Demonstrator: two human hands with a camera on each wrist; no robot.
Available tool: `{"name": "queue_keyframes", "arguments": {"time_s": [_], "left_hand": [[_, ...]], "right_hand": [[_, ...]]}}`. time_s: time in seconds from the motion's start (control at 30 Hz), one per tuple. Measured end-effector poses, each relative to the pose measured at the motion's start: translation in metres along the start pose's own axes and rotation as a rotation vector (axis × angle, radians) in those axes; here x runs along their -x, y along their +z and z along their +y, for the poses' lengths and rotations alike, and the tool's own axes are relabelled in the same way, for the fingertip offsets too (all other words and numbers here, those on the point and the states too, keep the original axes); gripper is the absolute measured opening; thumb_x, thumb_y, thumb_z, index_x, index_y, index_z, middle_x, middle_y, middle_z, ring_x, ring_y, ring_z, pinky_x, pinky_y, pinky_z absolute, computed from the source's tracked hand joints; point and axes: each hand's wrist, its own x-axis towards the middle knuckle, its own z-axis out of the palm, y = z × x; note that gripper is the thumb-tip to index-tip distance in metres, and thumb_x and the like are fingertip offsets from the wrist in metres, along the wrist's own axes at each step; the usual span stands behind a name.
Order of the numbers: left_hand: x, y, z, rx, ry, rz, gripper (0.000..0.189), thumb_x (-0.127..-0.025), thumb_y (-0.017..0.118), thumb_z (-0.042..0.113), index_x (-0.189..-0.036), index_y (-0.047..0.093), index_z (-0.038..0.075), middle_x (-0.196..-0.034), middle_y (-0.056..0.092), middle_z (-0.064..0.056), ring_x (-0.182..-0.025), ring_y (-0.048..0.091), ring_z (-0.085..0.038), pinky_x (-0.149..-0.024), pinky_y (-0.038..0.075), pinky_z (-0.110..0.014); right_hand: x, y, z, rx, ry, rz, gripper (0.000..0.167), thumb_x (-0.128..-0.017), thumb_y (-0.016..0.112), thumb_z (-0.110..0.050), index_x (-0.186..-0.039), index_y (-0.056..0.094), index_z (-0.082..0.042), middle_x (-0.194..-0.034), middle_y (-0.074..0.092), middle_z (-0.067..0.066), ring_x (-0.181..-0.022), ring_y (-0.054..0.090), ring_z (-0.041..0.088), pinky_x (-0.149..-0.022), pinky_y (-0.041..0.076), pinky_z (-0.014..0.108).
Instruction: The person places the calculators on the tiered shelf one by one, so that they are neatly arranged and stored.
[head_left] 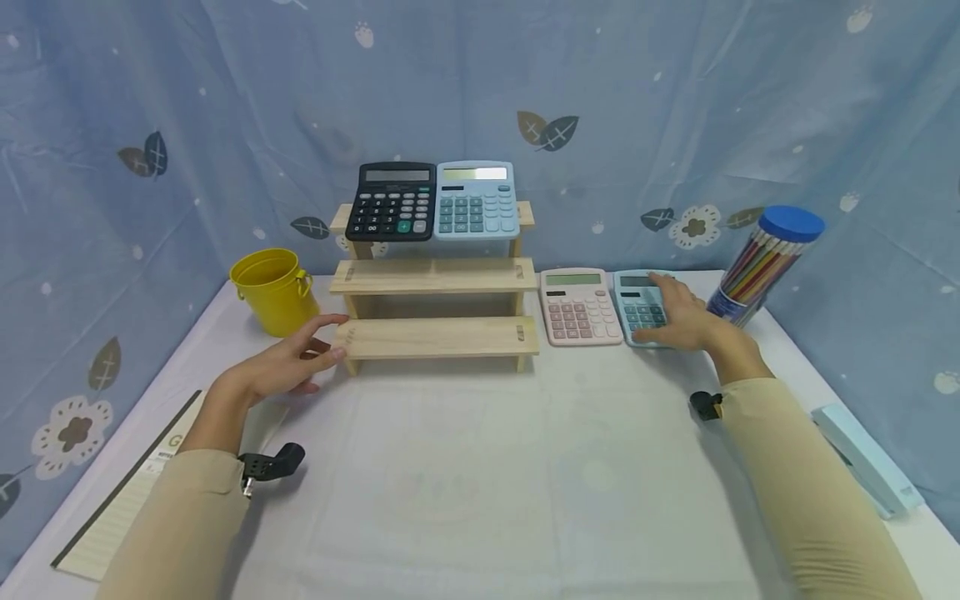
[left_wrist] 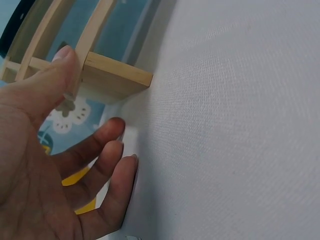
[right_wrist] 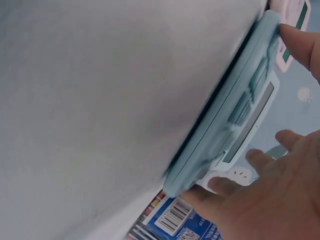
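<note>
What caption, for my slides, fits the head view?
Left hand at a wooden rack, right hand on a light-blue calculator beside a pink one.

In the head view, the left sleeve (head_left: 176, 525), at eight o'clock, is plain beige, and the right sleeve (head_left: 813, 492), at four o'clock, matches it, with fine creases lower down. A black strap (head_left: 257, 468) with a rounded end and silvery metal sits at the left cuff; a small black block (head_left: 704, 406) shows at the right.
</note>
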Motion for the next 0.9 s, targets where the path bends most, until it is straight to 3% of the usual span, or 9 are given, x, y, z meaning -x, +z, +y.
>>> {"name": "queue_keyframes", "arguments": {"time_s": [0.23,0.53,0.7,0.9], "left_hand": [[-0.0013,-0.001,-0.0013,-0.002,-0.003,-0.002,0.082,-0.096,0.059,0.064,-0.161,0.012,0.046,-0.156,0.032,-0.027,-0.136,0.043,-0.042,-0.09,0.057,-0.039],[-0.0029,-0.0009,-0.001,0.005,-0.004,-0.004,0.082,-0.096,0.06,0.063,-0.161,0.013,0.046,-0.156,0.032,-0.026,-0.137,0.042,-0.042,-0.09,0.057,-0.039],[-0.003,-0.0013,-0.0005,0.008,-0.014,-0.004,0.082,-0.096,0.06,0.064,-0.16,0.013,0.046,-0.157,0.031,-0.027,-0.137,0.043,-0.042,-0.091,0.057,-0.039],[-0.0025,-0.0008,-0.0006,0.011,-0.019,-0.005,0.082,-0.096,0.06,0.064,-0.16,0.012,0.047,-0.157,0.031,-0.026,-0.137,0.042,-0.042,-0.092,0.057,-0.04]], "right_hand": [[0.0032,0.0025,-0.0014,-0.013,0.063,-0.02,0.123,-0.091,0.075,-0.043,-0.16,-0.018,-0.003,-0.163,-0.008,0.039,-0.147,-0.003,0.064,-0.115,0.004,0.076],[0.0028,0.0016,-0.0043,0.074,0.117,-0.078,0.137,-0.086,0.076,-0.053,-0.155,-0.031,-0.004,-0.16,-0.014,0.042,-0.139,0.006,0.073,-0.11,0.016,0.079],[0.0047,-0.0005,-0.0052,0.048,0.137,-0.124,0.141,-0.085,0.076,-0.059,-0.154,-0.033,-0.003,-0.159,-0.02,0.041,-0.146,-0.007,0.065,-0.113,0.008,0.078],[0.0062,-0.0032,-0.005,0.058,0.129,-0.082,0.138,-0.086,0.077,-0.052,-0.154,-0.033,-0.004,-0.159,-0.014,0.042,-0.142,0.003,0.07,-0.11,0.013,0.08]]}}
